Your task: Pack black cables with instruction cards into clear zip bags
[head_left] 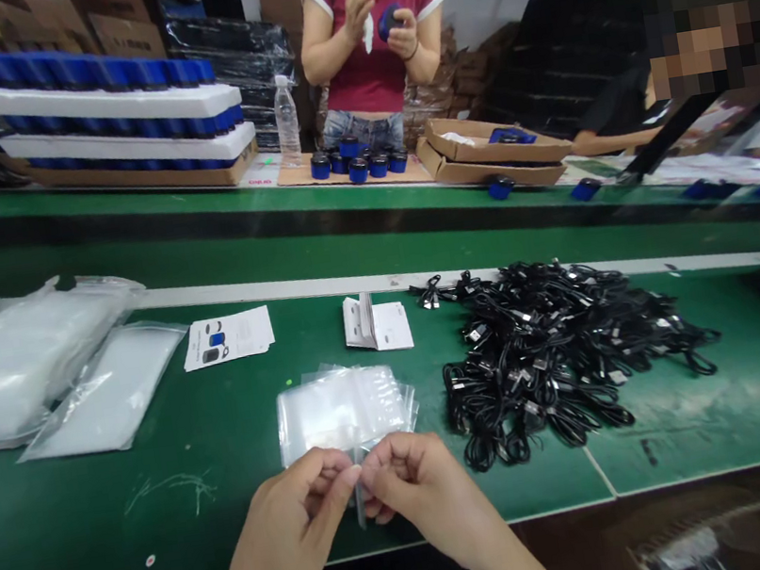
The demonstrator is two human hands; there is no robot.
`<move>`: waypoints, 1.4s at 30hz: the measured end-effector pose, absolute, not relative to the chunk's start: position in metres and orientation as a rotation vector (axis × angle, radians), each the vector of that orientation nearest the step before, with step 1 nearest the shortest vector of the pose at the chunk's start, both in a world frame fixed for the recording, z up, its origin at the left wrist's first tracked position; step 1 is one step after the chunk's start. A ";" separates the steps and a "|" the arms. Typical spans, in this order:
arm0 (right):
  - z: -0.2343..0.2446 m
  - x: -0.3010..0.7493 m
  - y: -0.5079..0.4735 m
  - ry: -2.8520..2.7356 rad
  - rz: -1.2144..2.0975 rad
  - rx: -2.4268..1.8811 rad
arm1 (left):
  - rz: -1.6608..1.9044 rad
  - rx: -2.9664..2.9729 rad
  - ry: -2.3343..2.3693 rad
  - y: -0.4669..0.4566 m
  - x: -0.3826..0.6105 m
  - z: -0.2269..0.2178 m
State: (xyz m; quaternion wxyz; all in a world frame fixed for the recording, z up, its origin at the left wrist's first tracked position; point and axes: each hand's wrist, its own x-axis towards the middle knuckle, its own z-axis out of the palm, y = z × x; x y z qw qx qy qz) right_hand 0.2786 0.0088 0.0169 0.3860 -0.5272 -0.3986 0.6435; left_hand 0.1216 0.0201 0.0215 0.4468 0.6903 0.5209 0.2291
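While the left hand (pixel 293 517) and right hand (pixel 422 493) are gripping a thin clear plastic strip (pixel 359 493), pinching it upright between their fingertips above the green workbench (pixel 176 544), a stack of clear zip bags (pixel 342 413) is lying just beyond them, and a heap of black cables (pixel 548 355) is sprawling to the right, near some printed cards (pixel 375 322).

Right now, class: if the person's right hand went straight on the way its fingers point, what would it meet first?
The right hand would most likely meet the thin clear plastic piece pinched between the hands, then the left hand's fingers; depth here is hard to judge.
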 end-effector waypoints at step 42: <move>0.015 0.267 -0.003 -1.905 0.514 -1.541 | 0.702 2.213 1.324 0.021 0.124 0.010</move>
